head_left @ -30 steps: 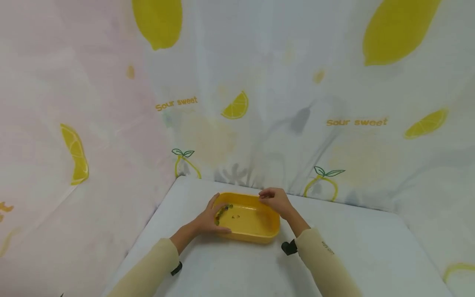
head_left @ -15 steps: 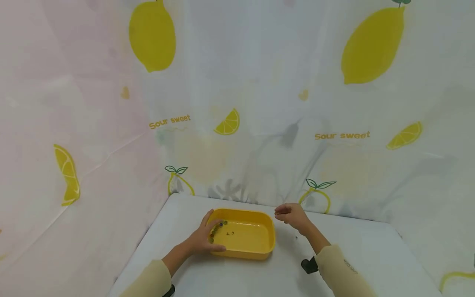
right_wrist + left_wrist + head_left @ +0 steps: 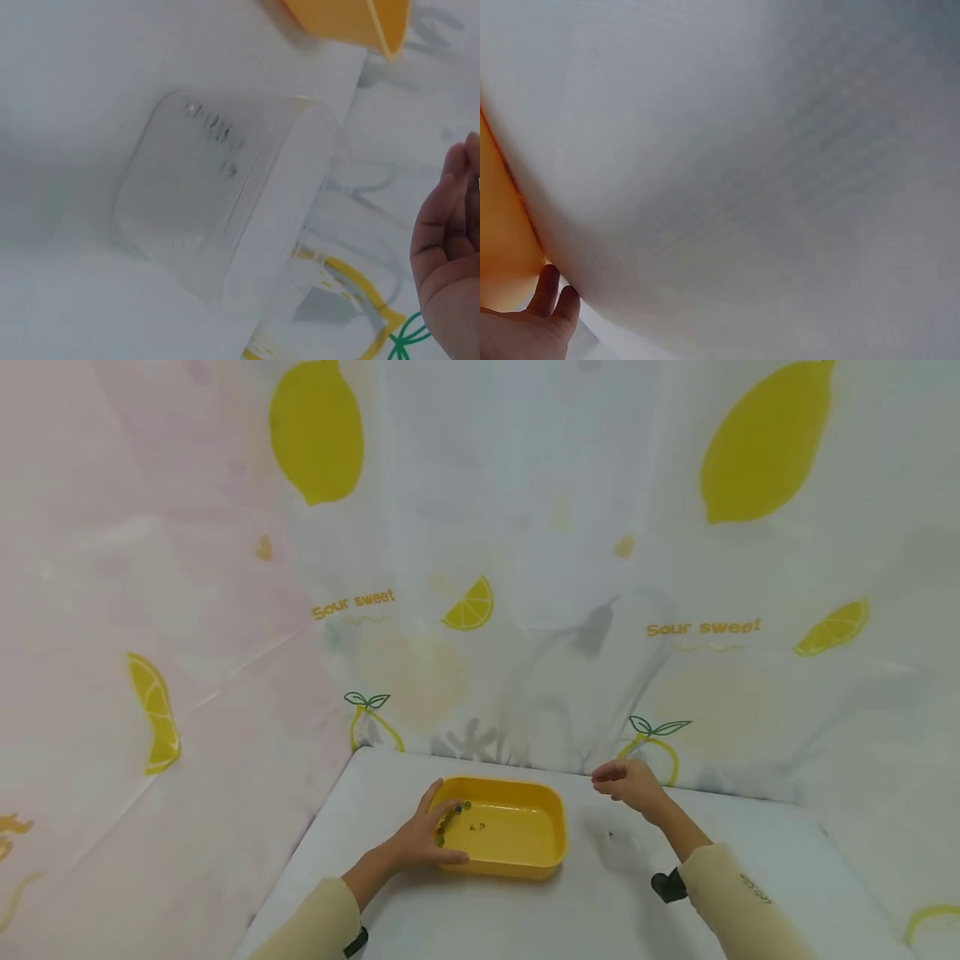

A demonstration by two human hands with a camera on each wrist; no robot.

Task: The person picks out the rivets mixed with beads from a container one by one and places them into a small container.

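Observation:
My left hand [image 3: 418,843] grips the left end of a yellow plastic tub [image 3: 510,867], thumb along its near side and other fingers toward the far left corner. Inside that end, several small glass marbles [image 3: 448,818] sit in a curved row, partly behind the fingers. My right hand [image 3: 632,787] is raised to the right of the tub, its fingertips drawn together; I cannot tell whether they pinch something. Below it stands a clear plastic box [image 3: 180,195], faint in the head view, with several clear marbles [image 3: 223,135] showing at its bottom.
Two small dark specks [image 3: 477,827] show on the tub's floor. The white table [image 3: 525,918] ends at a lemon-printed curtain [image 3: 525,610] behind the tub, and a pinkish curtain [image 3: 187,693] hangs along the left side. Each wrist wears a dark strap device [image 3: 669,886].
My right hand has moved rightward from over the tub's far right rim to above the clear box. My left hand has stayed at the tub's left end. The head view has tilted slightly upward.

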